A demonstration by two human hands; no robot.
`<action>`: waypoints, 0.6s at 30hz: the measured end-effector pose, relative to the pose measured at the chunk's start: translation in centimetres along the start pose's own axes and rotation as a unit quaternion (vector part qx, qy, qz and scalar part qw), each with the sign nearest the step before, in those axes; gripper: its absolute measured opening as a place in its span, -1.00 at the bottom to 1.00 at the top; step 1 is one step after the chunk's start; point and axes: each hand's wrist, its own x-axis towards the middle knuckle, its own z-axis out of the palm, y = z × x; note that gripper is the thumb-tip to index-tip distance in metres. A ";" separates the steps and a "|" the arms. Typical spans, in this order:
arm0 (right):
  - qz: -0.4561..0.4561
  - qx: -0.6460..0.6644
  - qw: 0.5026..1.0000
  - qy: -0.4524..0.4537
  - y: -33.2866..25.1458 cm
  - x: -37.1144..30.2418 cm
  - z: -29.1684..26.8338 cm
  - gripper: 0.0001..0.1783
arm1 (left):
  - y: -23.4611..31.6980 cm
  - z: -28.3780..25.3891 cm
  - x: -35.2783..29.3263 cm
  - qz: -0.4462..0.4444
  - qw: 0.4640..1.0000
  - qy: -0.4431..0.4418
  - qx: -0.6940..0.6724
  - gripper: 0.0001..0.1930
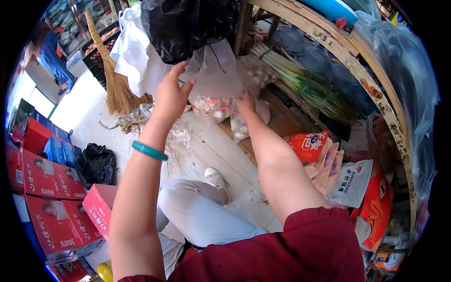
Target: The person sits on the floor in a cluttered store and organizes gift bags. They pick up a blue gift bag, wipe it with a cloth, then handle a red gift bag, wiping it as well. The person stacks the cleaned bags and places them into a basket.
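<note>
In front of the stacked bags, my left hand (171,93) is raised with thumb and fingers apart, beside a translucent plastic bag (211,70). A teal bangle (149,150) circles that wrist. My right hand (246,104) reaches to the lower right corner of the translucent bag, its fingers closed at the edge and partly hidden. Just below are a bag of garlic bulbs with red ties (209,106) and a clear bag of garlic (242,126). Behind my right hand lies another bag of garlic (257,73). A large black plastic bag (190,28) stands above the translucent one.
A straw broom (118,87) and a white bag (133,54) are at the left. Long green onions (305,84) lie under the wooden shelf (338,47). Red cartons (58,202) and a crumpled black bag (96,164) flank my left arm. Food packets (350,183) sit at right.
</note>
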 end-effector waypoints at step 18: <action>0.114 0.066 0.988 -0.078 -0.3 9.4 1.8 -0.05 | -9.1 -19.6 -26.2 -0.381 0.922 0.071 -0.024 -0.82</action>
